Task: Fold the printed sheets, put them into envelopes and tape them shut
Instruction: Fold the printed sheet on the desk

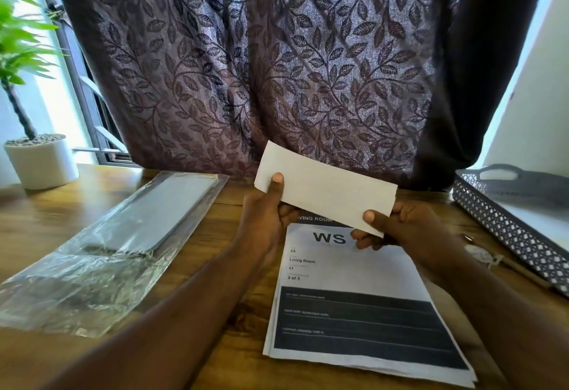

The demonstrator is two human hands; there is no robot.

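A folded white sheet (326, 187) is held up above the table, tilted down to the right. My left hand (268, 214) pinches its left end with the thumb on top. My right hand (397, 226) pinches its lower right corner. Below them a stack of printed sheets (354, 306) lies flat on the wooden table; the top page shows "WS", "Living Room" and "2 of 3". A clear plastic pack of grey envelopes (129, 229) lies on the left side of the table.
A white pot with a green plant (40, 161) stands at the back left. A grey perforated tray (517, 220) sits along the right edge, a pen-like object (498, 258) beside it. A dark leaf-patterned curtain (261, 66) hangs behind the table.
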